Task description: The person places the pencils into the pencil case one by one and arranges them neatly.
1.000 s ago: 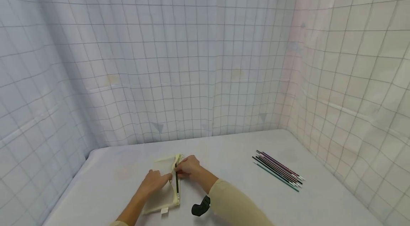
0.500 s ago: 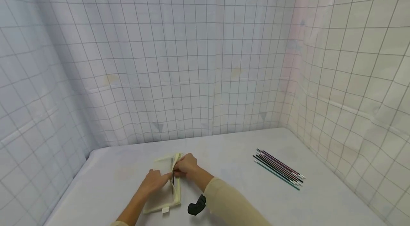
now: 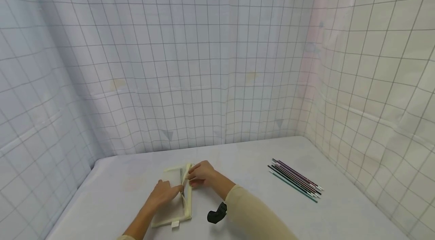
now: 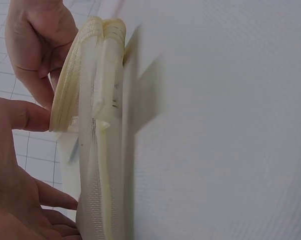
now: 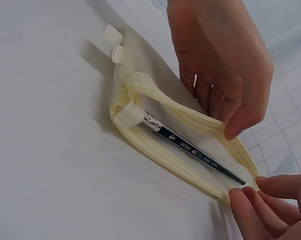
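A pale yellow zippered mesh pencil case (image 3: 171,214) lies on the table, its zip side gaping. My left hand (image 3: 165,192) pinches one zip edge between thumb and fingers, holding the mouth apart. Inside, a dark pencil (image 5: 190,150) with a silver ferrule lies lengthwise, as the right wrist view shows. My right hand (image 3: 204,174) is at the case's far end, thumb and fingers spread, fingertips right by the zip edge and the pencil's dark tip. In the left wrist view, the raised zip band (image 4: 68,92) hides the right fingertips.
Several pencils (image 3: 295,180) in dark, red, purple and teal lie in a loose bundle on the right of the white table (image 3: 238,168). A black curved piece (image 3: 217,213) is beside my right sleeve (image 3: 255,213). Gridded curtains (image 3: 204,62) surround the table.
My right hand lowered the dark pencil into the mouth of the pencil case and let go of it, then drew slightly back. My left hand keeps its hold on the edge.
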A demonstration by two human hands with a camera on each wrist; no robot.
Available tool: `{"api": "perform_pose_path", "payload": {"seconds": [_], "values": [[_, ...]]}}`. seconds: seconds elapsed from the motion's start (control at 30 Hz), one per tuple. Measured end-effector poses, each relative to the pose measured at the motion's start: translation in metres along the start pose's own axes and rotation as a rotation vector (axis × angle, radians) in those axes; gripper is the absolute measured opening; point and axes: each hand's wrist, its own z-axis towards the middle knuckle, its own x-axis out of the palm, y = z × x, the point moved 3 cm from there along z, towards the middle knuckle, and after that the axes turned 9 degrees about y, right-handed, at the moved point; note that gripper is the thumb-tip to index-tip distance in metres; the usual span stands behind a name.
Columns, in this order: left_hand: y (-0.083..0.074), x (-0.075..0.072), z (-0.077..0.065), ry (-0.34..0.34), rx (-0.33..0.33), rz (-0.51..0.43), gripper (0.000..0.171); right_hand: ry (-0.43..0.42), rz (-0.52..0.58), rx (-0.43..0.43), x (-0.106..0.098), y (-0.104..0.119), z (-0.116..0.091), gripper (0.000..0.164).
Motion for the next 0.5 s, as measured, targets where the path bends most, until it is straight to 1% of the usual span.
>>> {"api": "perform_pose_path", "payload": {"seconds": [0.1,0.23,0.37,0.5], "values": [[0.001,0.001,-0.001,0.002,-0.002,0.003,0.08,0.014,-0.008,0.007,-0.007,0.0,-0.002,0.012],[-0.001,0.001,-0.002,-0.002,-0.006,0.008,0.08,0.032,-0.028,0.009,-0.018,0.003,-0.006,0.014],[-0.004,0.001,-0.002,-0.008,-0.004,0.019,0.079,0.048,-0.064,0.002,-0.03,0.006,-0.009,0.019],[-0.004,0.002,-0.003,0.002,-0.01,0.023,0.081,0.068,-0.086,-0.001,-0.043,0.009,-0.012,0.024]]}}
